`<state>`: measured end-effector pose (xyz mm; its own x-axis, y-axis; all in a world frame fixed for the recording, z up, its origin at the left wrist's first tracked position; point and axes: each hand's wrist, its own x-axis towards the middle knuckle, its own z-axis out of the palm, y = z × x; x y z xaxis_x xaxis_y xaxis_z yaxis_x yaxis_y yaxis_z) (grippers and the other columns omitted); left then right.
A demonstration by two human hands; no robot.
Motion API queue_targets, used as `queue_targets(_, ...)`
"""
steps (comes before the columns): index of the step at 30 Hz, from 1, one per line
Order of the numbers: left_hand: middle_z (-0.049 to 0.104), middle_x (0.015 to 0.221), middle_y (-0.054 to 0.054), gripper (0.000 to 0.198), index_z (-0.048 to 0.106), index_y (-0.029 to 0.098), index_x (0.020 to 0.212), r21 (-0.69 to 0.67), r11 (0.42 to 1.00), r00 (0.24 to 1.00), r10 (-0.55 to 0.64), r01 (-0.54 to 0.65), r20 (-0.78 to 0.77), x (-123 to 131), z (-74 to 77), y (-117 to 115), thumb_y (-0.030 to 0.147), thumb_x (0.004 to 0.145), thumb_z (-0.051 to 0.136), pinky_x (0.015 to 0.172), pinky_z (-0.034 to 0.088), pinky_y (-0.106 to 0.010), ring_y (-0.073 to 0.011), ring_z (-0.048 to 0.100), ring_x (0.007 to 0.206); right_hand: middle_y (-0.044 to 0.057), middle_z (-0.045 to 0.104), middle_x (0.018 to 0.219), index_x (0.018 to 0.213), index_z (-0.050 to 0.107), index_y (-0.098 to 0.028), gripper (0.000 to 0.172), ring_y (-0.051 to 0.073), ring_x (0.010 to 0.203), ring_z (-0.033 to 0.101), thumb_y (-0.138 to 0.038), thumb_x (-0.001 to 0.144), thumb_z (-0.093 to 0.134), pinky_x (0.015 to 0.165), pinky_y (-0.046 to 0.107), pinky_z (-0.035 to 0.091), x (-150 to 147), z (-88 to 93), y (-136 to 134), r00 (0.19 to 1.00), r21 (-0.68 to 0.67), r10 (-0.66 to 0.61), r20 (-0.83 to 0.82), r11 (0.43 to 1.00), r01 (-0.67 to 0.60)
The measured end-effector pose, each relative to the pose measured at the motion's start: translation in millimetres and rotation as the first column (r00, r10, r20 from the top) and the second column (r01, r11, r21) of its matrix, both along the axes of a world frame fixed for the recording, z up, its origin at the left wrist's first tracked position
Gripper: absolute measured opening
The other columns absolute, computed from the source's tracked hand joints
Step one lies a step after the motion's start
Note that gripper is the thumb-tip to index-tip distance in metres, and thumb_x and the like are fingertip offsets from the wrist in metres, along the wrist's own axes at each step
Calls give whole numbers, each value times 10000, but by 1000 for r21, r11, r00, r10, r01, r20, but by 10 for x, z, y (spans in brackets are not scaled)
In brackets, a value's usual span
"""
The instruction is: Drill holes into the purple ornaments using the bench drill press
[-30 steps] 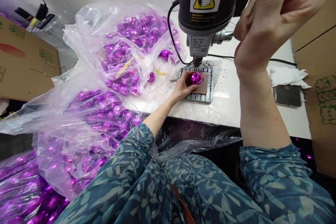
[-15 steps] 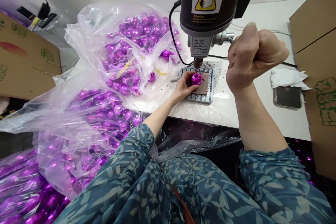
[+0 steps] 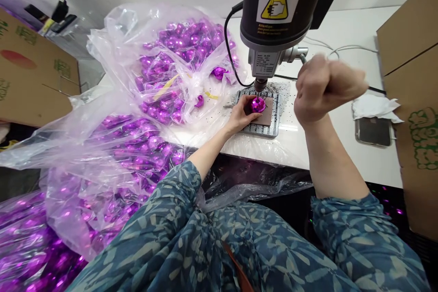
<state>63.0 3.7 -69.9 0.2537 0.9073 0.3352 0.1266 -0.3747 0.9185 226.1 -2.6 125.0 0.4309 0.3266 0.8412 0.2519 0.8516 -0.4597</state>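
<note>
Clear plastic bags [image 3: 114, 32] full of shiny purple balls crowd the left side of the white table [image 3: 294, 148], spilling past its edge, with one small purple piece [image 3: 199, 101] lying just beside the knotted plastic. A cardboard box [image 3: 34, 86] stands beyond them, and another box [image 3: 419, 105] closes off the right. Near that one lie a phone [image 3: 372, 132] and a crumpled tissue [image 3: 374, 107]. The drill [image 3: 273, 13] overhangs the middle of the table, its black cord [image 3: 227, 39] looping down on the left; dark specks are scattered around its metal base [image 3: 274, 131].

The left grip [image 3: 241, 115] pinches a ball [image 3: 258, 106] between thumb and fingers, seated on the brown board [image 3: 267, 117] directly below the drill bit; how far the bit goes in cannot be told. The right grip [image 3: 323, 87], blurred, is clenched around the drill's lever [image 3: 302, 58], hiding its end.
</note>
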Motion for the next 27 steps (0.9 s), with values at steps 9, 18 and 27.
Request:
queue_targets(9,767,1372,-134,691,605,218,1352,-15,987,987,162,-161,9,-42,301,-226,460,827,983,1163,634,-495,-308,764,1313,-30,-6,556,572,83,-228,596,10,383,160,-6,1053,357,473,255,69,-139,1130,403,951,-315,212,-227,908,-278)
queue_targets(18,830,1239,-124,552,776,228,1202,-333,873,709,-486,357,-511,-687,1339,-1266,586,840,990,997,660,-489,-351,794,1137,-42,-92,571,632,54,-245,553,22,376,118,-126,1111,304,471,285,34,-128,1083,564,923,-313,158,-352,909,-275)
queue_targets(27,841,1222,-132,207,810,203,1195,56,806,742,568,-589,-356,-1010,962,541,254,1097,635,1191,606,-475,-301,795,1241,-49,67,505,649,63,-238,521,-11,380,107,-117,1122,245,456,259,32,-83,1032,580,932,-250,181,-314,931,-265)
